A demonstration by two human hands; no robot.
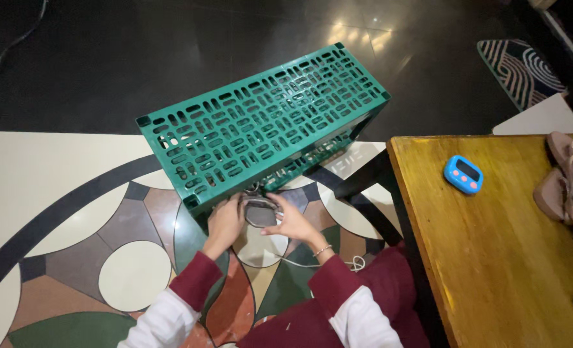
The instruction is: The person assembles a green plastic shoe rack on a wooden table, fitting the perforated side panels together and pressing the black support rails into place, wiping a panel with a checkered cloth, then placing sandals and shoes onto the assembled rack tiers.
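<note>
- The left hand [225, 221], low in the centre of the frame, has its fingers curled around the left edge of a small dark grey pouch [260, 212].
- The pouch sits between both hands, just under the near edge of a green perforated plastic rack [260, 122] standing on the patterned floor [74, 212].
- The right hand [293, 222] clasps the pouch's right side.
- At the right, a wooden counter [492, 258] carries a blue timer [463, 174] and pink sandals [566, 183].

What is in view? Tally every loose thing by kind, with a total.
Green perforated plastic rack: 1
Small grey pouch, held by left hand and right hand: 1
Blue digital timer: 1
Pink sandals: 2
Patterned rug: 1
Total: 6
</note>
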